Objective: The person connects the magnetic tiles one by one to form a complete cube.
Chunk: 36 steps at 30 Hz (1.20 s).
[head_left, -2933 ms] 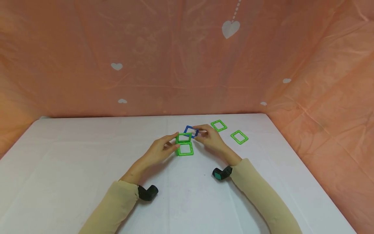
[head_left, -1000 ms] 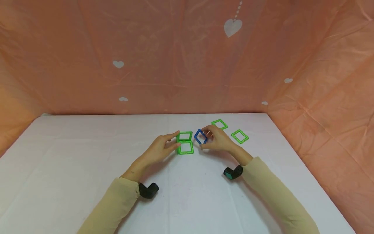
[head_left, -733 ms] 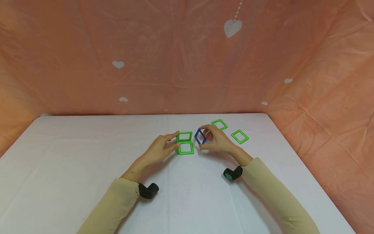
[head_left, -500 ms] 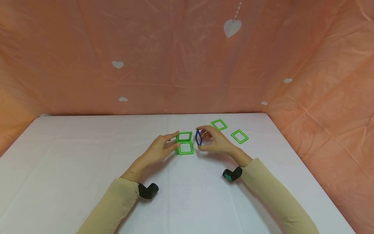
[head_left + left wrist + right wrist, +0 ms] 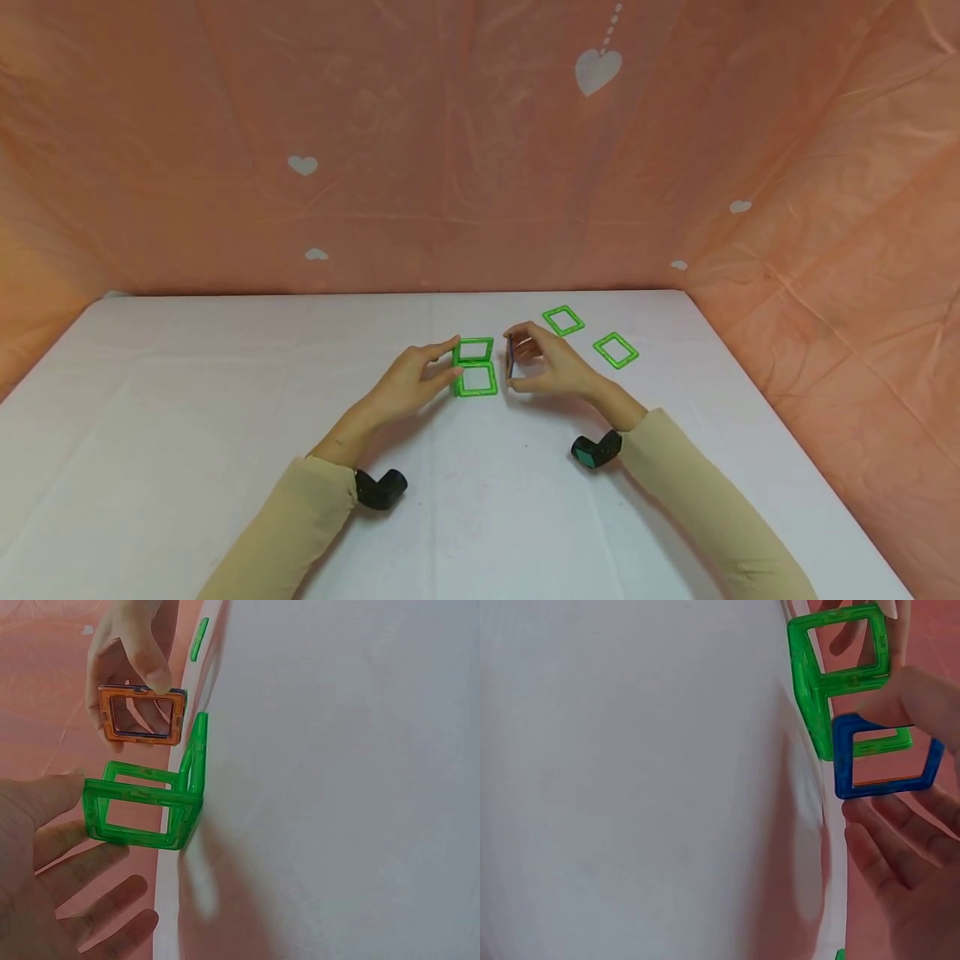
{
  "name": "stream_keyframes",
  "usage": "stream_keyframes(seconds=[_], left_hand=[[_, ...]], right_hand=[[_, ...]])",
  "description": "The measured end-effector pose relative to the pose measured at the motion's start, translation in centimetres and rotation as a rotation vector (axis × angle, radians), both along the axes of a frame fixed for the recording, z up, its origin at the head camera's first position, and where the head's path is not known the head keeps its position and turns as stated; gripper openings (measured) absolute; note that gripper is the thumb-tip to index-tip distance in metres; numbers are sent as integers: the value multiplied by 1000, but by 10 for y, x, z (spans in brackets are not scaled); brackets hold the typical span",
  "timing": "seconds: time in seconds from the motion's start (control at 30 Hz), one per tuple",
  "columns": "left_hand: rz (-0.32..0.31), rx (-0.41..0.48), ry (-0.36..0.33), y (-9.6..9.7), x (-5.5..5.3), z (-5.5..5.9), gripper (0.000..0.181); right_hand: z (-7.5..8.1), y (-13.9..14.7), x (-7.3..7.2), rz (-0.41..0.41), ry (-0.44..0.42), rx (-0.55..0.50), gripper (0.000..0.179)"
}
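Observation:
My left hand pinches an upright square tile of a green magnetic-tile structure between thumb and fingertips. The structure's square frames join at their edges, one lying flat on the table with others standing up from it. Just to its right, my right hand pinches two square magnetic tiles laid face to face. A blue tile faces the right wrist camera, and an orange tile faces the left one. In the head view this pair shows edge-on, upright, a small gap away from the green structure.
Two loose green square tiles lie flat on the white table, one behind the right hand and another farther right. A pink curtain with white hearts hangs behind the table and along its right side.
The right hand has drawn the blue tile away to the right of the green structure and turned it from face-on to edge-on. The left hand keeps its grip in place.

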<state>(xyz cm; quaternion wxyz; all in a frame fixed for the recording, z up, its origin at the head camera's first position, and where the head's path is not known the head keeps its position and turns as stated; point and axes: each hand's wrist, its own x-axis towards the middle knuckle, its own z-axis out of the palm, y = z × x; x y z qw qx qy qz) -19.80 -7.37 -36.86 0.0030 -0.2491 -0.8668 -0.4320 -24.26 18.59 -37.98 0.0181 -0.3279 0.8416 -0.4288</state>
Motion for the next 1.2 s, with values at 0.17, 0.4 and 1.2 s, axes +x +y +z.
stream_keyframes(seconds=[0.17,0.4,1.2], left_hand=[[-3,-4,-3,0,-1,-1,51],[0,-5,9,0,-2,-2,51],[60,39,-75,1,-2,-7,51]], right_hand=[[1,-2,3,3,-15,-14,64],[20,-11,18,27,-40,-28,59],[-1,-7,3,96,-162,-32,59]])
